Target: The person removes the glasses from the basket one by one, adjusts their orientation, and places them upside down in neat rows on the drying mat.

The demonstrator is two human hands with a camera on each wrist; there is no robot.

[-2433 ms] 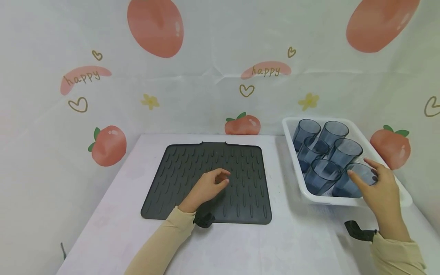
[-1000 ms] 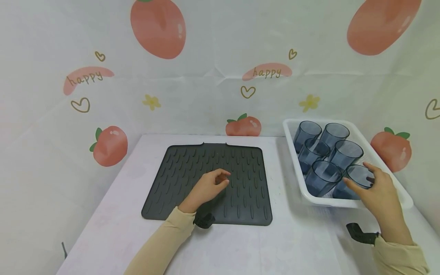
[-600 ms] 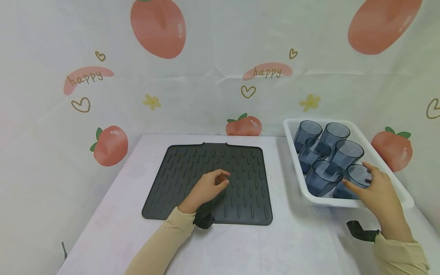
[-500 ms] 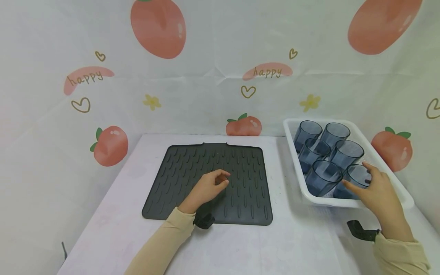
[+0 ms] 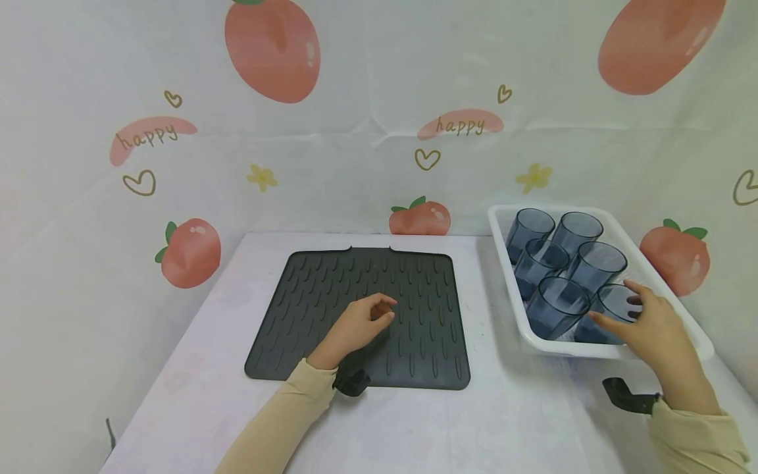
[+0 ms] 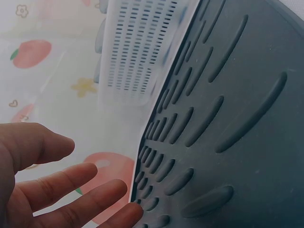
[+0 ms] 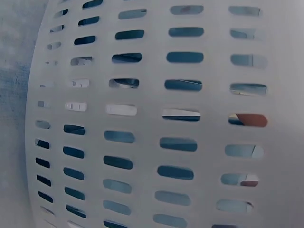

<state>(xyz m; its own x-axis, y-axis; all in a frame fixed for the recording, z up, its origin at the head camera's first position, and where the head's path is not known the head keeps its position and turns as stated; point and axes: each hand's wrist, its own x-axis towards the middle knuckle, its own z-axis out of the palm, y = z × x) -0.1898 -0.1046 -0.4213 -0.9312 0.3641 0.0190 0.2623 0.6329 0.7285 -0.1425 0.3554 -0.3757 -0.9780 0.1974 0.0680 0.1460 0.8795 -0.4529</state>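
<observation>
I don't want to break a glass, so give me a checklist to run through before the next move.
1. Right hand curled round the near right glass: ok.
2. Grip firm: cannot tell, the pictures don't show how tightly it holds.
3. Gap to the near left glass: cannot tell, the two overlap in the head view.
4. Mat lying flat on the table: ok.
5. Left hand holding nothing: ok.
6. Mat clear of hands: not ok, the left hand is over it.

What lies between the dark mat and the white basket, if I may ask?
Just bare white table separates the dark mat from the white basket, as the head view shows.
</observation>
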